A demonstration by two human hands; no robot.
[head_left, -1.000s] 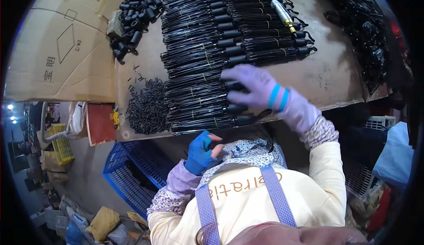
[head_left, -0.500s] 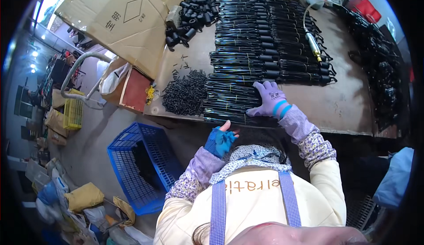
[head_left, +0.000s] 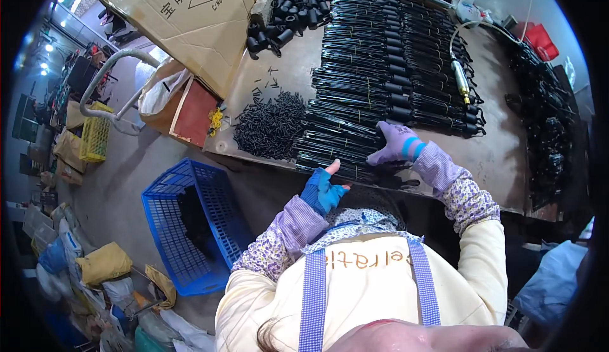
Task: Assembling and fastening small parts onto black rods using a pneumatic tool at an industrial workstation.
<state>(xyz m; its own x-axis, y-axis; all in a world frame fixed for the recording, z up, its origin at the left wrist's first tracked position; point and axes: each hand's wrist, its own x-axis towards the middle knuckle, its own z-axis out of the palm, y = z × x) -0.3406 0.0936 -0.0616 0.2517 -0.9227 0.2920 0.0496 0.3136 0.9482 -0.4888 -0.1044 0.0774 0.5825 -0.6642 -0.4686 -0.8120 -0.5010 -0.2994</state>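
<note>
Rows of thin black metal rods in banded bundles (head_left: 355,57), which look like folding umbrella frames, lie across the table. Thick black cylinders and loops sit toward their right ends. My right hand (head_left: 398,144), in a purple glove, curves around the right end of the nearest rod bundle (head_left: 336,137), thumb on the near side and fingers on the far side. Its fingertips are partly hidden among the rods. My left hand (head_left: 325,190), in a blue fingerless glove, is at the table's front edge beside that bundle, thumb raised apart from loosely bent fingers, with nothing seen in it.
A pile of small black pins (head_left: 269,127) lies left of the rods, with black cylindrical handles (head_left: 295,13) behind. A brass-tipped air tool (head_left: 461,79) rests over the bundles. Black wrapped goods (head_left: 545,123) line the right. A blue crate (head_left: 184,225) stands on the floor; a cardboard box (head_left: 190,28) is at left.
The view has shifted slightly. My right hand's spread fingers have drawn in around the rod ends. My left hand has moved a little closer to the front bundle.
</note>
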